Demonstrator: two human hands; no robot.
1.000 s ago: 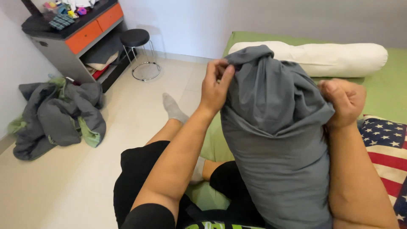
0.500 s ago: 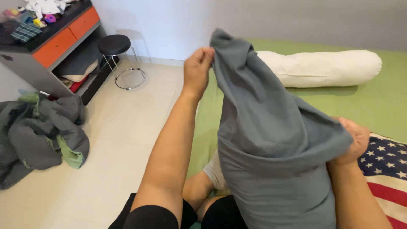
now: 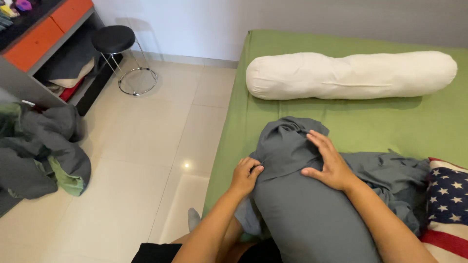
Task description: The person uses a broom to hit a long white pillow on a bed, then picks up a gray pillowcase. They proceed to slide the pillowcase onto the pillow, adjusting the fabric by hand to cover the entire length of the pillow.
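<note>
Item: grey-cased pillow, lying on the green bed at your 6 o'clock, both hands on it.

Your left hand pinches the loose grey cover at the pillow's left edge, fingers closed on a fold of the cloth. Your right hand lies open and flat on top of the pillow, fingers spread, pressing the fabric just below the bunched, empty end of the cover at 12 o'clock. Slack grey cloth trails off toward 3 o'clock, meeting a star-and-stripe patterned pillow at the bed's right edge. Beyond, at 1 o'clock, a long white bolster lies crosswise on the bed. On the tiled floor: a black round stool at 10 o'clock, a grey-and-green heap of bedding at 9 o'clock, beside a grey cabinet with orange drawers.
</note>
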